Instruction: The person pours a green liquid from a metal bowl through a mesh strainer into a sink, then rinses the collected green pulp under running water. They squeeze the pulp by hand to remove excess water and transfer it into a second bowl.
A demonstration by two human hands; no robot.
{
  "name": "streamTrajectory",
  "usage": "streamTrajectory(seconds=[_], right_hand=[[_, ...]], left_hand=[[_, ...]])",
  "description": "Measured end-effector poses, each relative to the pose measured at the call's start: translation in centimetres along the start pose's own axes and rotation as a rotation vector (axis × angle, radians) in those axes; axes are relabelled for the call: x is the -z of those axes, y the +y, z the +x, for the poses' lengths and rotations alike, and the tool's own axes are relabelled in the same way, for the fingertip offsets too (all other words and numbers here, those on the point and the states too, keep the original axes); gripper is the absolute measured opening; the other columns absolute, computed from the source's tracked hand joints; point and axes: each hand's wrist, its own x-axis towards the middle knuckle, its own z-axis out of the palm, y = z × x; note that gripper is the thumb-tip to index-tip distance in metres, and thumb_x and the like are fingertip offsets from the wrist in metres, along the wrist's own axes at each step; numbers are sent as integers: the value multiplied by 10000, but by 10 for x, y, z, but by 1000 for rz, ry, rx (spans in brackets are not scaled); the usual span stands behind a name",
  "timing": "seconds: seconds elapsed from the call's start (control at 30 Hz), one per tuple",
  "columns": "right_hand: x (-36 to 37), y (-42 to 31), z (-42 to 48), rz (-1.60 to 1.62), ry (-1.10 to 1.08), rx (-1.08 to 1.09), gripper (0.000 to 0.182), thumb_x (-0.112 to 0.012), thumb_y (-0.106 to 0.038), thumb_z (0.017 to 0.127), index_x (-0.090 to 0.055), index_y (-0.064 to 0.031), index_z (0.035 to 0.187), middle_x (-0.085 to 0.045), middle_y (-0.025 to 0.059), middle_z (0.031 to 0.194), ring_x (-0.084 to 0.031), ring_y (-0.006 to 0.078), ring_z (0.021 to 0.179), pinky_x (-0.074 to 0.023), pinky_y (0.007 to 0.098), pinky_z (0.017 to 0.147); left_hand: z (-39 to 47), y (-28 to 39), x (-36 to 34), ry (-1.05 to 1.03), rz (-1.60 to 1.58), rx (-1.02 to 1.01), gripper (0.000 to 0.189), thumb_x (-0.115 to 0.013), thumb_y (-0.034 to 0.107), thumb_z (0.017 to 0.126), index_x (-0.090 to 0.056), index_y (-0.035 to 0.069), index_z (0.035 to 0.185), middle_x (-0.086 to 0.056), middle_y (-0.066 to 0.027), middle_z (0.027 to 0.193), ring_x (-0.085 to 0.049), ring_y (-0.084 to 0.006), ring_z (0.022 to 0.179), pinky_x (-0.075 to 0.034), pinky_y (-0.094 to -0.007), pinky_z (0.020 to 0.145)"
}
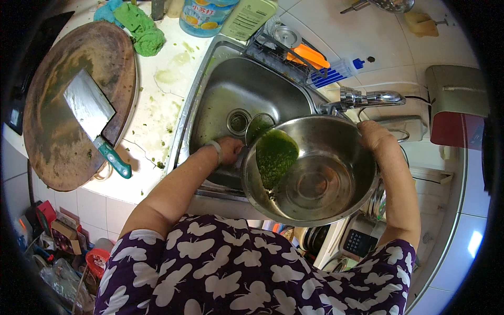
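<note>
My right hand (374,134) grips the rim of a large stainless-steel basin (315,181) at its right side. The basin is tilted to the left over the sink's front edge, and green liquid with fine bits (277,157) gathers at its low side. A small round metal-rimmed strainer (260,125) with green residue is under the basin's left rim, partly hidden by it. My left hand (229,150) is closed at the strainer's near edge, inside the stainless-steel sink (252,88); its exact hold is partly hidden. The sink drain (238,121) lies just beyond.
A cleaver (89,108) lies on a round wooden chopping board (43,130) at left, its green handle over the edge. Behind the basin is a chrome faucet (354,98). A rack (271,49), a green bottle (250,17) and green cloths (139,27) line the back.
</note>
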Motion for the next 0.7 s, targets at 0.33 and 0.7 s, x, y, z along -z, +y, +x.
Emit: streamTrajectory(seconds=[0.33, 0.7], right_hand=[[-4, 11, 9, 62, 12, -8, 367, -635, -107, 673, -592, -38, 1030, -590, 195, 1033, -552, 328, 1000, -448, 401, 863], [-3, 11, 1, 36, 86, 18, 374, -639, -111, 687, -581, -47, 1051, -588, 187, 1031, -548, 329, 998, -443, 397, 866]], left_hand=[[2, 4, 4, -79, 109, 43, 171, -620, 122, 640, -557, 68, 790, -603, -141, 770, -579, -333, 766, -447, -394, 669], [-2, 12, 8, -22, 45, 74, 156, -616, 113, 685, -476, 75, 741, -529, -150, 696, -523, -319, 665, -413, -420, 597]])
